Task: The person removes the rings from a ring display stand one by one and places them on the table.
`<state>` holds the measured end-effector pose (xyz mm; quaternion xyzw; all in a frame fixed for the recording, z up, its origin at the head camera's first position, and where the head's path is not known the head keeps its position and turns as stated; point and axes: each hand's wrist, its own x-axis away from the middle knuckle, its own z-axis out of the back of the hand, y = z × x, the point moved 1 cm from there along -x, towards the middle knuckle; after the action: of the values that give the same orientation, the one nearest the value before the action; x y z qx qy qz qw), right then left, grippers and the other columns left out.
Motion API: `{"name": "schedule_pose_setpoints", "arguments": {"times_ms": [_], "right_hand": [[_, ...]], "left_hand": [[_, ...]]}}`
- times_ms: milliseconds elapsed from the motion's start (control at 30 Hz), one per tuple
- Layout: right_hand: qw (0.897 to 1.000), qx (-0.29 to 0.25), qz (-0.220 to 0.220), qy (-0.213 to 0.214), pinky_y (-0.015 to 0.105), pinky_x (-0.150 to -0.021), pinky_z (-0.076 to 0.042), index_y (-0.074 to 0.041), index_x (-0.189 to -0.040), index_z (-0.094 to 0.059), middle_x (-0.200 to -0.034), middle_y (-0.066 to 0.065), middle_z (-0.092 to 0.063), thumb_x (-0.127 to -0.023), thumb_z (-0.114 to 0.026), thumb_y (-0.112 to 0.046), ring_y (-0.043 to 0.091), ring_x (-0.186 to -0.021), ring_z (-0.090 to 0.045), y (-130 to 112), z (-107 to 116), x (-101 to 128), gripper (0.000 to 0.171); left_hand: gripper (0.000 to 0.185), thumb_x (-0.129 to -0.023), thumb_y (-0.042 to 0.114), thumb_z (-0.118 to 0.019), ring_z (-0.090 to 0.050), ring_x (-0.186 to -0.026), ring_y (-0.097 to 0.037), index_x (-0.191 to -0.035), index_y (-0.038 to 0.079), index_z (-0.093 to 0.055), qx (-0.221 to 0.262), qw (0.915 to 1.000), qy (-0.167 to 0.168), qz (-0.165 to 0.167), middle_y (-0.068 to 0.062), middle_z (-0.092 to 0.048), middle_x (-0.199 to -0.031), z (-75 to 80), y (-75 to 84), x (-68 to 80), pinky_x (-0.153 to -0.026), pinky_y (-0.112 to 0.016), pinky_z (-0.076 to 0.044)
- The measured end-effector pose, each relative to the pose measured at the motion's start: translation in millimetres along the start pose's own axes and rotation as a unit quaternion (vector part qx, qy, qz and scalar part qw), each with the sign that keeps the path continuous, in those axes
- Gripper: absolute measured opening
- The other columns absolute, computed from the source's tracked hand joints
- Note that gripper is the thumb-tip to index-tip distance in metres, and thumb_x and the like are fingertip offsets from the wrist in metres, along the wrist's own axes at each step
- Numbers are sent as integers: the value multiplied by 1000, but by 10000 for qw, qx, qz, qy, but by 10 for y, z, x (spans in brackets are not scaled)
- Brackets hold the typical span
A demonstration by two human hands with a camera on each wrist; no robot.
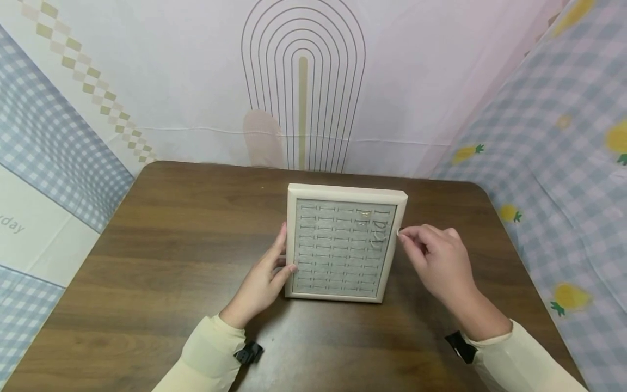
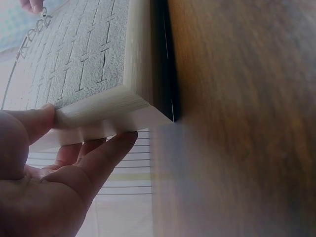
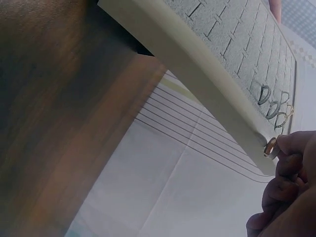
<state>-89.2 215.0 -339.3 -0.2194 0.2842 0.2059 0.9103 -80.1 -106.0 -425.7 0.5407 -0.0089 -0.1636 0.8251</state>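
A ring display board [image 1: 346, 191] with a cream frame and grey slotted padding stands tilted on the table. My left hand [image 1: 258, 283] grips its left side, the thumb on the front of the frame and the fingers spread along the side and behind. Just off the right edge of the frame, my right hand [image 1: 441, 264] pinches a ring [image 3: 270, 146] between thumb and fingertips. Several rings [image 3: 265, 95] sit in slots at the upper right of the grey padding [image 2: 74, 54]. Some look gold, others silver.
The board rests on a brown wooden table [image 1: 147, 261]. Behind it hangs a pale cloth [image 1: 186, 71] with an arch pattern. Checked cloths hang at both sides, the right one [image 1: 553, 207] printed with pineapples.
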Motion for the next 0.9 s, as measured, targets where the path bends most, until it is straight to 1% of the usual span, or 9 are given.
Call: {"name": "schedule_pose_setpoints", "arguments": {"times_ms": [67, 133, 200, 367, 433, 500, 667, 900], "right_hand": [[10000, 25, -21, -47, 32, -64, -32, -4, -88, -72, -66, -2, -59, -85, -77, -2, 9, -57, -46, 11, -4, 10, 7], [9999, 48, -41, -89, 32, -64, -32, -4, -88, -72, -66, -2, -59, -85, -77, -2, 9, -57, -46, 20, -7, 19, 6], [9999, 57, -78, -126, 31, -64, -31, -5, -87, -72, -65, -3, -57, -85, -76, -3, 8, -57, -45, 27, -10, 27, 5], [9998, 38, -150, -154, 30, -63, -29, -6, -83, -71, -62, -7, -49, -84, -74, -3, 6, -56, -41, 37, -21, 42, 4], [9998, 29, -145, -135, 30, -63, -29, -7, -82, -71, -62, -7, -48, -84, -74, -3, 6, -56, -40, 40, -26, 45, 4], [9999, 29, -128, -104, 30, -63, -30, -7, -82, -72, -62, -7, -48, -83, -74, -2, 6, -56, -40, 44, -31, 48, 5], [9998, 89, -171, -93, 31, -63, -30, -8, -83, -74, -62, -9, -48, -82, -76, -1, 5, -56, -40, 58, -43, 73, 7], [9996, 171, -172, -143, 32, -62, -31, -8, -84, -75, -61, -8, -49, -82, -77, -2, 5, -55, -40, 89, -91, 105, 6]], "left_hand": [[88, -97, -2, -62, -66, -110, -32, -163, 23, -9, 6, 10000, 3, 4, -18, -58, -135, -1, -8, 4, -93, -40, -57], [90, -97, -1, -62, -66, -110, -31, -163, 26, -8, -7, 10000, -5, 17, -18, -58, -135, -1, -13, 6, -93, -40, -57], [91, -97, -1, -62, -66, -110, -31, -163, 29, -7, -16, 10000, -8, 23, -17, -59, -134, -2, -15, 8, -93, -40, -57], [89, -97, -1, -63, -66, -109, -31, -163, 24, -9, 0, 10000, 8, 3, -18, -59, -133, 0, -13, 2, -93, -39, -57], [88, -97, -2, -62, -66, -110, -31, -163, 22, -10, 19, 10000, 9, -11, -18, -58, -134, 1, -10, 2, -93, -39, -57], [88, -97, -2, -62, -66, -110, -32, -163, 23, -9, 33, 10000, -3, -10, -19, -58, -136, 2, -7, 0, -94, -39, -56], [90, -97, -1, -62, -65, -112, -32, -163, 29, -8, 20, 10000, -29, 39, -18, -57, -138, 9, 3, -1, -96, -40, -56], [90, -98, 0, -62, -65, -112, -32, -163, 30, -9, 2, 10000, -22, 45, -19, -57, -137, 16, 10, -6, -96, -41, -56]]}}
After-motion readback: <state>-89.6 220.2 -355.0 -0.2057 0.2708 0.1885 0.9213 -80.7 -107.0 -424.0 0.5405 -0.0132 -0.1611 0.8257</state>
